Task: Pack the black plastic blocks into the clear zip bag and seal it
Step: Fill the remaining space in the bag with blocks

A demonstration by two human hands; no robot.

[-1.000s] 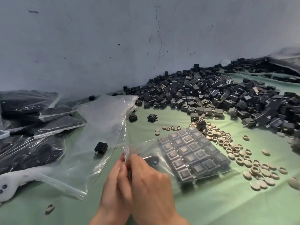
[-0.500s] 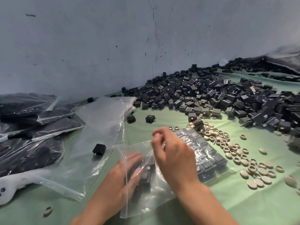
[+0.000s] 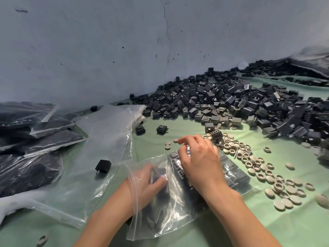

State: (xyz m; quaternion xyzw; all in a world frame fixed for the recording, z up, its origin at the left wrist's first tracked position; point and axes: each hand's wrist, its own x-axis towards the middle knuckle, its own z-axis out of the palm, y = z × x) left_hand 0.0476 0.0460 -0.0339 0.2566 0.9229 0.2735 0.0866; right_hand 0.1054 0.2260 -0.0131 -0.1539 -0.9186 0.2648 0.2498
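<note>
- Green worktop [image 3: 267,225] runs back to a cracked grey wall [image 3: 89,50].
- Clear zip bag [image 3: 160,221] lies at the front, with rows of black blocks [image 3: 233,170] inside.
- Left hand [image 3: 147,180] is inside the bag, blurred behind plastic; I cannot tell its grip.
- Right hand [image 3: 199,161] rests on top of the bag, apart from the left. Its bent fingers hide most rows; I cannot tell if it pinches anything.
- Block heap [image 3: 249,107] lies behind, tan caps [image 3: 258,166] to the right, empty bags [image 3: 106,139] and filled bags [image 3: 35,139] to the left.

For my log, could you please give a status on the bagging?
Left hand inside clear zip bag, on black blocks, blurred. Right hand atop bag, fingers curled. Bag unsealed. Tan caps alongside.
</note>
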